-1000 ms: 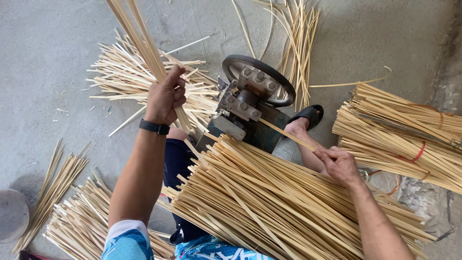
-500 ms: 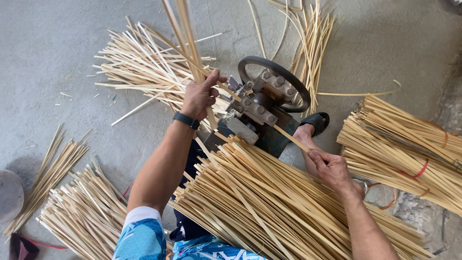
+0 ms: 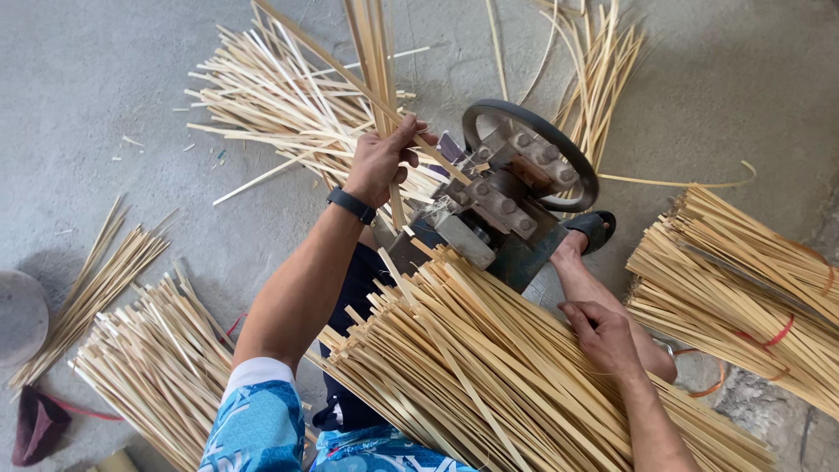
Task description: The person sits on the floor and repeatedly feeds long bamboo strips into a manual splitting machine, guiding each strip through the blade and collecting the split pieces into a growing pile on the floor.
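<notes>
My left hand [image 3: 380, 162], with a black wristband, is shut on a few long pale bamboo strips [image 3: 371, 52] that stand upward, just left of a small metal machine [image 3: 498, 214] with a black wheel [image 3: 577, 166]. My right hand [image 3: 603, 336] lies on a big pile of bamboo strips [image 3: 489, 385] across my lap, fingers loosely spread over the strips. Whether it pinches one strip is unclear.
Loose strips [image 3: 280, 105] lie fanned on the concrete floor behind the machine. A tied bundle [image 3: 743, 288] with red bands lies at the right. More strips [image 3: 149, 367] lie at the left, next to a grey round object [image 3: 17, 319]. A sandalled foot [image 3: 590, 232] rests beside the machine.
My left hand has carried its strips rightward, closer to the machine. My right hand has left the strip leading into the machine and drawn back onto the lap pile.
</notes>
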